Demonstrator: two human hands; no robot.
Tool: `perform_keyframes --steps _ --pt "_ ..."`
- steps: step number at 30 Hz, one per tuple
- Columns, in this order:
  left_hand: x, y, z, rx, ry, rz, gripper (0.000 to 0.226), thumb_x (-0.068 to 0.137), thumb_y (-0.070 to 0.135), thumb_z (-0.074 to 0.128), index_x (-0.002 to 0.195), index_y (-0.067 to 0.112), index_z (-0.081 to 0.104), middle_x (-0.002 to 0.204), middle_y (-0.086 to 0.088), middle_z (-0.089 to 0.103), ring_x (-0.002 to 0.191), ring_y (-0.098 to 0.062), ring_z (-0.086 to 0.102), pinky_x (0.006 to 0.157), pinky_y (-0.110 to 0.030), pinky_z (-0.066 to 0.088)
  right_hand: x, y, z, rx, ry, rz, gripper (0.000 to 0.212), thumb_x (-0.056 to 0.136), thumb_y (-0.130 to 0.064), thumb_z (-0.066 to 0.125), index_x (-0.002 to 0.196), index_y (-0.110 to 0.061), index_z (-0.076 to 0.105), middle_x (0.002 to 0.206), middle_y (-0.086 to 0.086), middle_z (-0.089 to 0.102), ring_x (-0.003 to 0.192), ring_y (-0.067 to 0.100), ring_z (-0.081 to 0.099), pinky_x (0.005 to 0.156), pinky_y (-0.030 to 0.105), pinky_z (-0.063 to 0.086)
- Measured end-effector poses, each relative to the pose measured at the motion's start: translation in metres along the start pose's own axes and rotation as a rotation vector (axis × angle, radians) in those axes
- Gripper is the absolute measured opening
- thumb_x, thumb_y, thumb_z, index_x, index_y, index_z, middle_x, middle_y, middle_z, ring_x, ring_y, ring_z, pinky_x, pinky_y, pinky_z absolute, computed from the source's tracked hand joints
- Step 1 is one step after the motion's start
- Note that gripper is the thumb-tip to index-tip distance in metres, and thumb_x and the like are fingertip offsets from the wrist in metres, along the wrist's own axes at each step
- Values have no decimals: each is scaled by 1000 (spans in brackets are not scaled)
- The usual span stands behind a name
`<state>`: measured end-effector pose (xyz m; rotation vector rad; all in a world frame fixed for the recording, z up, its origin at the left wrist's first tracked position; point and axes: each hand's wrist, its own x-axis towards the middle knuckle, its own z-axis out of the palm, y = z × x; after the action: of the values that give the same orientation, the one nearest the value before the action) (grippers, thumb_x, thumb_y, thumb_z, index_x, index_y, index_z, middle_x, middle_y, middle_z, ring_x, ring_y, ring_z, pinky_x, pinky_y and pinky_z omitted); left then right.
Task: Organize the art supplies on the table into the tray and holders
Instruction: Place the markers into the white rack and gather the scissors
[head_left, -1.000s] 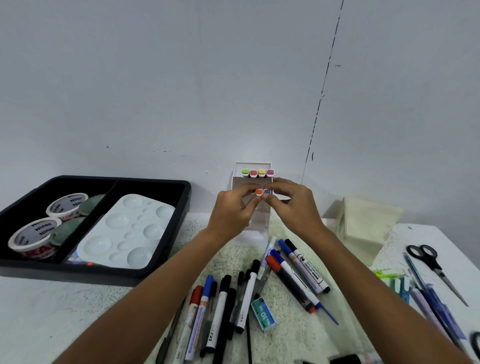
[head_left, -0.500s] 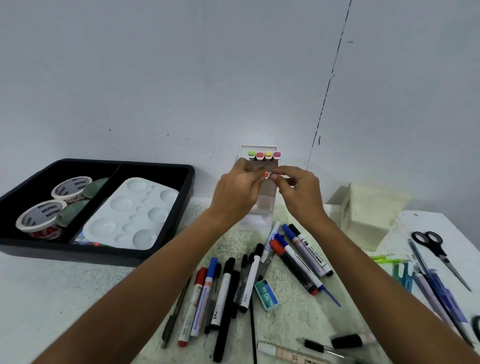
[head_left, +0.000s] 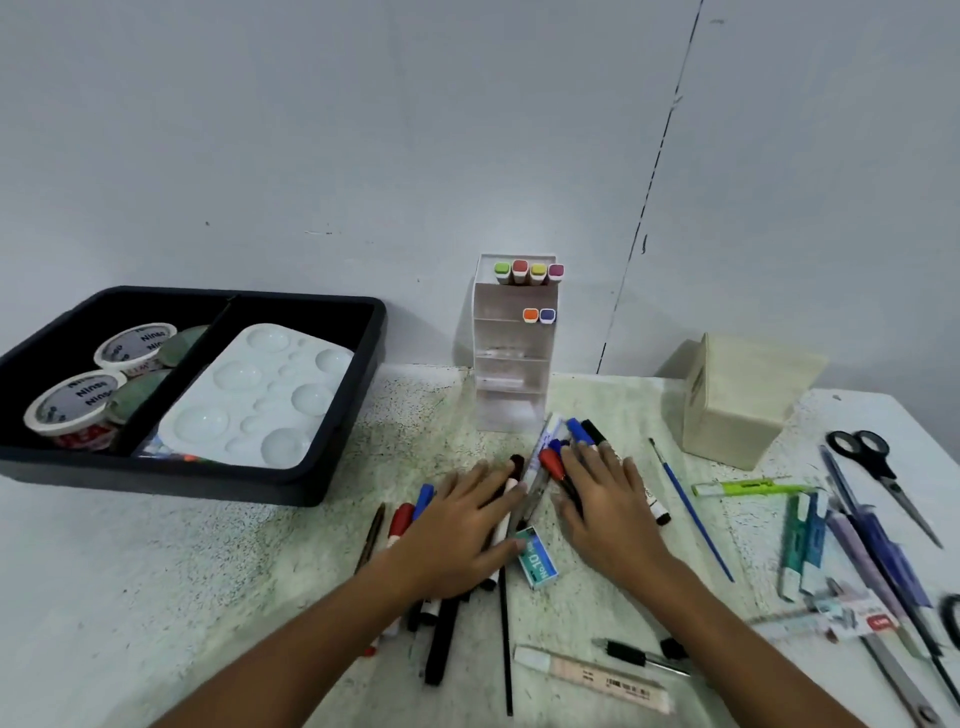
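Note:
A clear tiered marker holder (head_left: 511, 364) stands against the wall, with several coloured markers in its top tier and an orange marker (head_left: 530, 315) and a blue marker (head_left: 547, 315) in the second. My left hand (head_left: 462, 525) lies flat with spread fingers on a pile of black, red and blue pens (head_left: 441, 613). My right hand (head_left: 602, 504) rests flat on a second group of markers (head_left: 566, 441). A black two-part tray (head_left: 343, 452) at the left holds a white paint palette (head_left: 260, 400) and tape rolls (head_left: 72, 405).
A small green eraser box (head_left: 537, 558) lies between my hands. A beige box (head_left: 743, 400) stands at the right. A blue paintbrush (head_left: 691, 509), a green highlighter (head_left: 748, 488), scissors (head_left: 878, 462), more pens (head_left: 878, 551) and a ruler (head_left: 592, 675) lie scattered on the table.
Both hands have come down from the holder's second tier to the pens on the table. The orange and blue markers stay in that tier, released.

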<state>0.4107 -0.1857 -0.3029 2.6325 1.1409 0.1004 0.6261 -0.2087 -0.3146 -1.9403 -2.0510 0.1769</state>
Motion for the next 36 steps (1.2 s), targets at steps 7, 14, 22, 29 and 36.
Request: perform_keyframes --steps 7,14,22,29,36 --pt "-7 -27 -11 -82 97 -53 76 82 67 25 148 30 33 158 5 23 147 -14 17 120 -43 5 -11 8 -18 332 139 -151 26 87 -25 60 107 -16 74 112 -2 68 108 18 62 94 39 49" --pt "5 -3 -9 -117 166 15 71 87 60 34 150 28 30 159 4 19 149 -16 3 121 -46 5 5 21 -28 310 174 25 33 91 -24 63 122 -13 65 122 5 62 116 24 53 96 35 42" --pt "15 13 2 44 -31 81 67 92 62 19 153 33 9 160 10 -5 146 -13 -18 117 -47 -12 1 38 -19 167 247 62 34 84 -8 68 118 -8 66 121 13 61 112 32 57 94 43 45" --pt "4 13 10 -54 137 42 67 95 64 20 152 29 19 161 4 11 149 -14 -7 120 -47 -2 20 17 -25 210 356 -40 27 81 -11 63 106 -5 71 109 11 64 103 29 58 90 39 47" --pt "-16 -6 4 69 9 -112 77 85 73 -1 152 36 4 162 6 -2 148 -17 -14 118 -53 -4 81 -2 -38 -90 -129 113 64 86 -55 56 141 -26 41 153 8 28 138 31 18 104 48 23"
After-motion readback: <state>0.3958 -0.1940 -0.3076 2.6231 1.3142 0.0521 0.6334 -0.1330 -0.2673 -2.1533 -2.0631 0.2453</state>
